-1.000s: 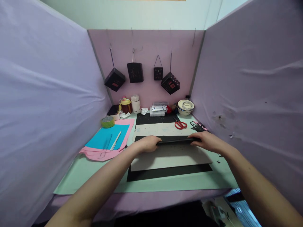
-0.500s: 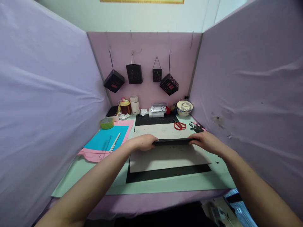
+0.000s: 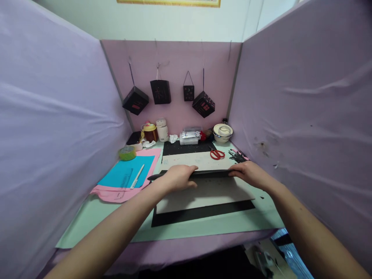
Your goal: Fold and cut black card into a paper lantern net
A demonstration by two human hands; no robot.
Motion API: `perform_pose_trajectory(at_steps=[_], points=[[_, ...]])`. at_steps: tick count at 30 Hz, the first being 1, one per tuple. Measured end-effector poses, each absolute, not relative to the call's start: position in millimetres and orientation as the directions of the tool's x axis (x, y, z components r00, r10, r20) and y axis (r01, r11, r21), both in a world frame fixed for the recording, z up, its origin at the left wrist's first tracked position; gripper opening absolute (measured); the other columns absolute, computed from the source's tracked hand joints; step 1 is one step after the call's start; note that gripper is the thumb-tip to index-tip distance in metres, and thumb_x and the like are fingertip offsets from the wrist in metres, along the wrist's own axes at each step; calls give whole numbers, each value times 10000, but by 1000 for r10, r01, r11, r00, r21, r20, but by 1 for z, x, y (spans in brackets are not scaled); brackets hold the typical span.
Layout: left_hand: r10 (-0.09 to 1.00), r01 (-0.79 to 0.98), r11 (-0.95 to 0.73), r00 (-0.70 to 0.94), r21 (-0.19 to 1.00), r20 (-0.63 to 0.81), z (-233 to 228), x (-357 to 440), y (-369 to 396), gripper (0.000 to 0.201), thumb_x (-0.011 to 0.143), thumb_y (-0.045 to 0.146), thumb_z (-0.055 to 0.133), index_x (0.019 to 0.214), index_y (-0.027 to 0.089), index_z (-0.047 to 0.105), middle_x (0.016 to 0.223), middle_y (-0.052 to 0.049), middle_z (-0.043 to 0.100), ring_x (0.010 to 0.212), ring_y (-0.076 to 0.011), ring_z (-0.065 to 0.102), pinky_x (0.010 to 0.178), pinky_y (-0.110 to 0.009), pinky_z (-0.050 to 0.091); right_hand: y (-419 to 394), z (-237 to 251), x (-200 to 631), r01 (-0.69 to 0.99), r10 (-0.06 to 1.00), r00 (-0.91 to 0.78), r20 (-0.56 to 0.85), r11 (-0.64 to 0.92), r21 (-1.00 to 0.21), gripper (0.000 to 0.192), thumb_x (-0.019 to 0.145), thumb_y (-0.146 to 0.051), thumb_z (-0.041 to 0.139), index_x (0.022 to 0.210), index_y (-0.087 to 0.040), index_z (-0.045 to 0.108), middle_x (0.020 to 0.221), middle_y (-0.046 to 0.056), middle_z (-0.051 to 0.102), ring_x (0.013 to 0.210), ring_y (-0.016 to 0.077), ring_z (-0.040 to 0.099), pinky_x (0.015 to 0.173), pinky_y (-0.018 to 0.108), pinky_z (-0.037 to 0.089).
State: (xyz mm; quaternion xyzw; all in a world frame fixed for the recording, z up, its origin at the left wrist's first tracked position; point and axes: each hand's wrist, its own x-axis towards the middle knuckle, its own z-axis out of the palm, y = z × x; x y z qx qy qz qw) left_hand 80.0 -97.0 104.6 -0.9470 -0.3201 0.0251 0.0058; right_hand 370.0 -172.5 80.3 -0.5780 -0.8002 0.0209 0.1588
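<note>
2 hands pinch the black folded strip (image 3: 210, 174); left hand (image 3: 177, 178) has slid left, right hand (image 3: 248, 174) unmoved

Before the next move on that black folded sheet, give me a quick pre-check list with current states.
1. Left hand pressing on the black sheet: ok.
2. Right hand on the sheet's right end: ok.
3. Fold edge straight between the hands: cannot tell, hands cover both ends.
4. Grey board lying flat under the sheet: ok.
5. Red scissors apart from both hands, behind the sheet: ok.
6. Black paper scraps close beside the right hand: not ok.
</note>
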Motion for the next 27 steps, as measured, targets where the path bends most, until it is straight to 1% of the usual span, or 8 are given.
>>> perform_pose_trajectory(at_steps=[2,5,8,10,11,14,17,27], points=[[604,603,-795,797,-57,15,102,87,-103,535,833,500,568,1283,218,501,1050,-115,693,940,-299,655,695,-324,478,-174,81,370,907,928,-293,232,346,-240,199,895,-306,534,935,-274,727,872,3,744,763,178,669,678,260,457],[608,605,-790,794,-101,8,100,96,-108,344,898,438,493,1146,218,584,927,-99,711,859,-280,672,647,-308,464,-176,82,369,907,921,-300,248,356,-226,196,887,-307,541,952,-274,722,887,6,744,783,183,671,689,265,469],[607,602,-790,794,-117,-9,100,97,-109,296,917,423,461,1061,214,613,882,-96,709,823,-274,671,628,-304,454,-181,84,363,906,880,-326,346,396,-151,209,846,-343,607,1014,-261,701,970,26,735,894,209,666,896,361,446],[608,603,-789,794,-113,-12,102,96,-108,301,919,429,453,1065,218,611,889,-96,708,821,-271,668,628,-301,450,-183,85,357,895,827,-352,438,434,-102,279,812,-383,656,1058,-253,676,1034,39,718,986,223,640,1036,449,336],[610,605,-789,793,-108,-15,102,95,-108,307,919,433,453,1078,220,608,897,-96,708,824,-269,667,632,-300,449,-183,85,354,889,801,-362,478,451,-82,295,804,-395,667,1062,-251,669,1042,41,712,1006,223,630,1065,474,292],[616,611,-785,788,-100,-24,103,93,-108,322,917,441,456,1102,222,601,907,-96,707,833,-268,664,643,-300,447,-182,83,348,871,736,-386,555,489,-42,213,820,-381,658,988,-251,684,970,35,710,950,205,628,1063,486,276],[615,610,-786,788,-104,-27,101,92,-109,325,921,449,445,1077,217,611,887,-97,706,823,-266,664,647,-300,446,-179,79,346,856,704,-401,586,516,-33,141,845,-358,635,918,-254,696,882,22,707,858,181,633,1051,470,286],[612,606,-788,790,-108,-30,101,93,-111,303,927,424,442,990,204,641,837,-95,705,784,-258,668,625,-290,447,-178,78,346,844,705,-407,580,533,-56,130,859,-333,627,816,-232,696,789,-5,689,775,146,616,1049,431,274]])
